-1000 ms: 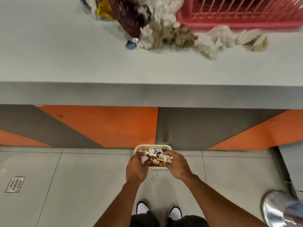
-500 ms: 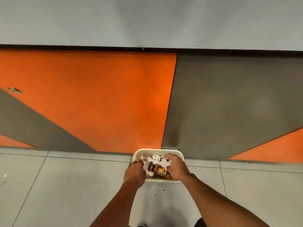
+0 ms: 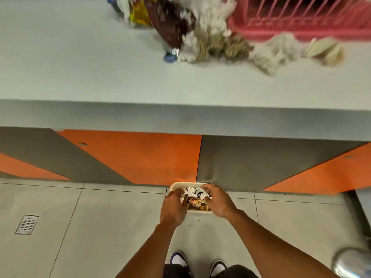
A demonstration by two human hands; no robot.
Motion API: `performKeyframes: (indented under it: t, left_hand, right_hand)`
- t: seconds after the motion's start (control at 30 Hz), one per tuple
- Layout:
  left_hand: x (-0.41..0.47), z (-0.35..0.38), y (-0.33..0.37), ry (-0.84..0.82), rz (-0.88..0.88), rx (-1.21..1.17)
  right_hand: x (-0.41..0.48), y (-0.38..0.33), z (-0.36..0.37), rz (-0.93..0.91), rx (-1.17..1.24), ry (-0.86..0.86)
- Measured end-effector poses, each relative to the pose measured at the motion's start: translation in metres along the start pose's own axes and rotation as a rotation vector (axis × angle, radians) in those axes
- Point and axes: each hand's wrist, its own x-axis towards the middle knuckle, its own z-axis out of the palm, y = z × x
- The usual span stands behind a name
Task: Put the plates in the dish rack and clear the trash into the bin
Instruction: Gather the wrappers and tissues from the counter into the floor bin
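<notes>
Trash (image 3: 195, 194), mostly crumpled white paper with a yellow-brown wrapper at its near side, fills a small cream bin (image 3: 181, 184) that stands on the tiled floor (image 3: 100, 227) right against the orange and grey cabinet front (image 3: 140, 157). Both arms reach down to it: the left hand (image 3: 173, 207) sits at the bin's left side with its fingers (image 3: 177, 192) curled down into the paper, and the right hand (image 3: 218, 201) lies over the right side with its fingers (image 3: 206, 187) bent round the white scraps, so each hand grips the contents; how firmly cannot be told. A few dark crumbs lie on the floor just in front of the bin. Above the cabinet, the pale counter (image 3: 80, 67) carries a trash pile (image 3: 200, 33) near its far edge, blurred, with white and tan crumpled paper, a dark brown wrapper (image 3: 168, 23), a yellow wrapper (image 3: 139, 14) and a blue cap (image 3: 169, 57) at its near left. Touching the pile's right end is a pink dish rack (image 3: 301, 23), cut off by the frame. A metal floor drain (image 3: 27, 224) sits well to the left of the bin, the person's shoes (image 3: 178, 261) show at the bottom, and a shiny metal object (image 3: 351, 261) is in the lower right corner
</notes>
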Motion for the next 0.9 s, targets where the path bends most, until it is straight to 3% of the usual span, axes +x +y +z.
performKeyframes:
  t: [0.17, 0.4, 0.63, 0.9]
  left_hand:
    - [-0.075, -0.072, 0.077, 0.143, 0.020, -0.326]
    - [-0.161, -0.195, 0.197, 0.252, 0.205, -0.638]
    - [-0.211, -0.272, 0.278, 0.187, 0.425, -0.692]
    - [-0.191, -0.272, 0.313, 0.069, 0.489, -0.513]
  right_hand:
    - [-0.079, -0.065, -0.065, -0.091, 0.082, 0.004]
    - [-0.171, -0.161, -0.184, -0.251, 0.265, 0.135]
    - [-0.253, -0.201, -0.265, -0.314, 0.435, 0.336]
    - [-0.267, -0.181, -0.307, -0.230, 0.445, 0.541]
